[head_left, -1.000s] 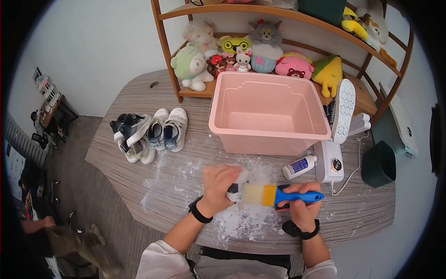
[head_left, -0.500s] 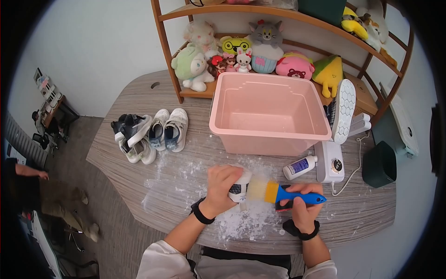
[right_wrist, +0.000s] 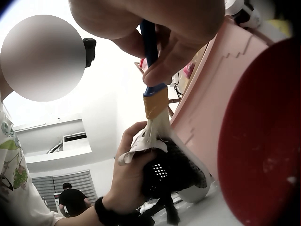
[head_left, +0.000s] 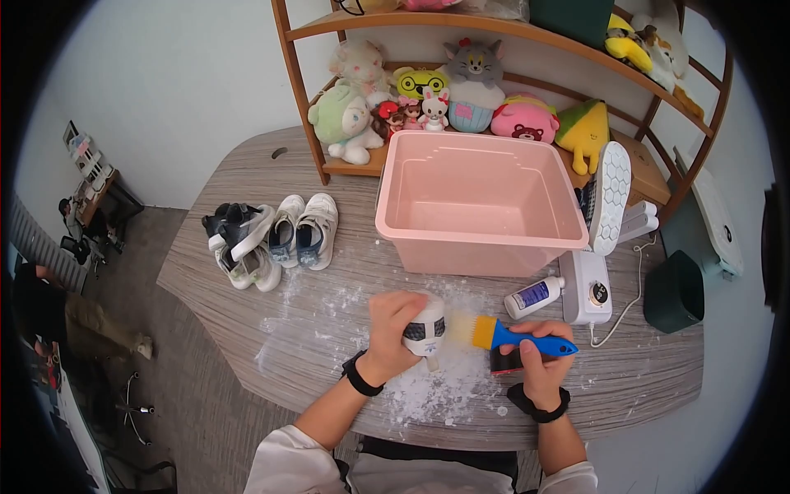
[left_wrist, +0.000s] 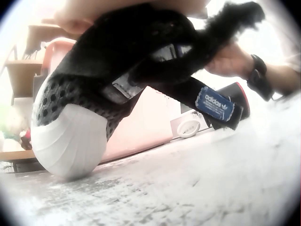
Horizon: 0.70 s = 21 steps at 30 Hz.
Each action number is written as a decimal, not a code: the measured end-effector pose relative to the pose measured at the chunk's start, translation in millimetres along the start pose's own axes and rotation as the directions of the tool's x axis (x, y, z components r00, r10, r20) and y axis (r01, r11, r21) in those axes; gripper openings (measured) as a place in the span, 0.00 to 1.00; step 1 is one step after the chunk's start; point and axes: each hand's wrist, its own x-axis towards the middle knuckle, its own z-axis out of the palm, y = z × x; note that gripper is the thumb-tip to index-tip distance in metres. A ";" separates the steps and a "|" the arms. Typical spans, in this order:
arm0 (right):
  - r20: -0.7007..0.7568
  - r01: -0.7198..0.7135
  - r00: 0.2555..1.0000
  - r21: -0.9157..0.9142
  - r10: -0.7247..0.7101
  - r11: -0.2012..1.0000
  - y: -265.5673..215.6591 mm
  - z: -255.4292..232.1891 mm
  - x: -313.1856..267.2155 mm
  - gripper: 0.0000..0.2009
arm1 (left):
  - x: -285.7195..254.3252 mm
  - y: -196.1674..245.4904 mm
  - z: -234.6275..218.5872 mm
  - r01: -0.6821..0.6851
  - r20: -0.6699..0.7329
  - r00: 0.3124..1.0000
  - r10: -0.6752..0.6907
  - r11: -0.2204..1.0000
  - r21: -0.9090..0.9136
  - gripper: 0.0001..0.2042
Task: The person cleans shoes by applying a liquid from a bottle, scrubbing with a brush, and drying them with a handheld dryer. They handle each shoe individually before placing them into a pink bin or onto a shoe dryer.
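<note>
A hard stroke of the brush (head_left: 485, 332) could, I judge, twist the shoe (head_left: 425, 327) loose or scatter white residue (head_left: 436, 397) across the worktop (head_left: 222, 314). At the near middle, I see the left hand (head_left: 393, 331) clamped around that shoe, the right hand (head_left: 543, 369) pinching the brush, its tip touching the shoe.

The brush (head_left: 504, 336) is showing blue, yellow and cream; the shoe (head_left: 426, 328) is pairing white with dotted black; the tub (head_left: 485, 253) is gleaming pink; grey-brown streaks are lining the table (head_left: 234, 333).
</note>
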 end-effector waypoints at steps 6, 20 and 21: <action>0.021 -0.029 0.999 0.183 0.026 0.983 -2.9 2.4 -0.7 0.13 | -10.7 -5.9 -1.4 0.065 -0.031 0.997 -0.068 0.994 -0.087 0.36; -0.086 -0.133 0.987 0.078 0.140 0.988 6.2 4.5 9.3 0.12 | 9.8 2.3 -10.5 0.291 0.056 0.956 -0.289 0.956 -0.039 0.30; -0.071 -0.148 0.986 0.068 0.153 0.987 6.5 6.0 8.7 0.12 | 10.0 2.3 -10.7 0.302 0.059 0.952 -0.299 0.951 -0.061 0.29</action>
